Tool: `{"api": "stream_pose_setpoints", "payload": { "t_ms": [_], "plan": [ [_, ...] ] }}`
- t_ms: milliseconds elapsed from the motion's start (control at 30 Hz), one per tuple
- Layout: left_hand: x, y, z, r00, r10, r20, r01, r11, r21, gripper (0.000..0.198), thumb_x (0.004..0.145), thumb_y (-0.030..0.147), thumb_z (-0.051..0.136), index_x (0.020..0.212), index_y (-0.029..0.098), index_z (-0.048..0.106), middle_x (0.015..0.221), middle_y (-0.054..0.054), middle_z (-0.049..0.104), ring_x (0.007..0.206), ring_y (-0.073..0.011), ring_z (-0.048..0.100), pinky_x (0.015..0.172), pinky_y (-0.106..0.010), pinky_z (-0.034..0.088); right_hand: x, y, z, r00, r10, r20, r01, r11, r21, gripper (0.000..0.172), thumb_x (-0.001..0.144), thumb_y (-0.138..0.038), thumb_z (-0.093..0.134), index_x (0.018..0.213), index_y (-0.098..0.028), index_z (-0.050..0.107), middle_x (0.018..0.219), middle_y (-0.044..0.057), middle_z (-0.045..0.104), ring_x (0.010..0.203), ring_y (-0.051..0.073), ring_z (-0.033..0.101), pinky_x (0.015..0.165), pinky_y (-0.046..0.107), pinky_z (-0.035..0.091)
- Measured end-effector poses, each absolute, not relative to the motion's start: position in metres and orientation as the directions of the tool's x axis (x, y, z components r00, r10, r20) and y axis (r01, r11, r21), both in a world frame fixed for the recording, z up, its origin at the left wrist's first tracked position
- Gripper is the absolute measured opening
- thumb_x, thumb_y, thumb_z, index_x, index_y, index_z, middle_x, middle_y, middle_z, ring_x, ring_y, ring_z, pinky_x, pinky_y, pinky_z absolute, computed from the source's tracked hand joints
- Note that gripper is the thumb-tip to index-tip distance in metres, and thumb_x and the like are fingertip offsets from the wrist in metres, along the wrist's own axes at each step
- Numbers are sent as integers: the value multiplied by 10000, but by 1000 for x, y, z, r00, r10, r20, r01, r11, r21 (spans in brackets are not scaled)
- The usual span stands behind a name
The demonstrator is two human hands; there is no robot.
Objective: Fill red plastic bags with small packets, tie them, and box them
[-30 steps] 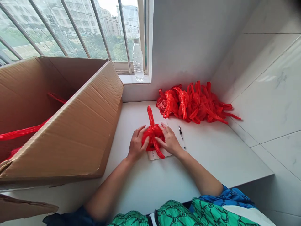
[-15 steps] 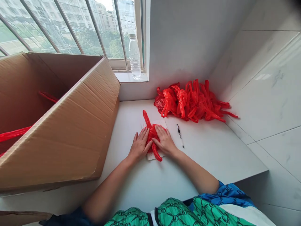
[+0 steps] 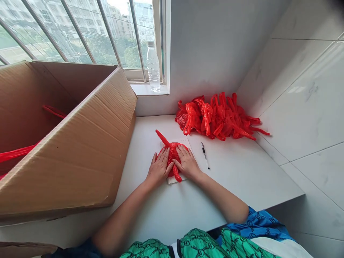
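Observation:
A knotted red plastic bag [image 3: 174, 154] lies on the white table [image 3: 228, 179], one handle end pointing up-left and the other toward me. My left hand [image 3: 159, 167] rests flat on its left side with fingers stretched out. Flat on the right side lies my right hand [image 3: 189, 163], its fingers also extended. Both thumbs come close together over the bag's near part. Under the bag is a white paper pad [image 3: 174, 180], mostly covered. What the bag contains is hidden.
A large open cardboard box [image 3: 107, 132] with red plastic inside stands at the left. Several knotted red bags [image 3: 217, 116] are heaped against the back wall. A black-capped pen [image 3: 205, 155] lies right of my hands. A clear bottle [image 3: 153, 70] stands on the windowsill.
The bag's far handle end has swung left, and its near end has shifted slightly left. Both hands stay flat on the bag.

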State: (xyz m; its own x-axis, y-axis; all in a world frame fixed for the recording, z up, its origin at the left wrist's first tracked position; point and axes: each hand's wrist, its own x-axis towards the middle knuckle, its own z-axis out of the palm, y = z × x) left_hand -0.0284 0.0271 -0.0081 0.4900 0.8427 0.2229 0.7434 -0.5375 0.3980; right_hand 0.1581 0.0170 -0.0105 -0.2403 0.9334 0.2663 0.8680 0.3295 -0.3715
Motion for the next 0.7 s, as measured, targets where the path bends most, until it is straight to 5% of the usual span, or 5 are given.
{"api": "stream_pose_setpoints", "payload": {
  "t_ms": [533, 700],
  "plan": [
    [-27, 27, -7, 485, 857, 173, 750, -509, 422, 636, 1041, 466, 316, 1602, 240, 120, 1627, -84, 284, 1527, -242, 202, 1237, -545, 99, 157, 18, -11, -250, 939, 237, 862, 327, -387, 617, 1017, -456, 382, 1535, -122, 371, 1602, 141, 347, 1504, 272, 275, 1244, 506, 159],
    [-29, 26, -2, 469, 863, 185, 712, -494, 500, 597, 1038, 453, 340, 1582, 252, 201, 1608, -76, 336, 1510, -245, 248, 1236, -534, 128, 164, 19, -5, -271, 940, 208, 782, 341, -522, 622, 1008, -473, 415, 1525, -129, 387, 1597, 146, 357, 1508, 291, 260, 1243, 538, 129]
  ]
}}
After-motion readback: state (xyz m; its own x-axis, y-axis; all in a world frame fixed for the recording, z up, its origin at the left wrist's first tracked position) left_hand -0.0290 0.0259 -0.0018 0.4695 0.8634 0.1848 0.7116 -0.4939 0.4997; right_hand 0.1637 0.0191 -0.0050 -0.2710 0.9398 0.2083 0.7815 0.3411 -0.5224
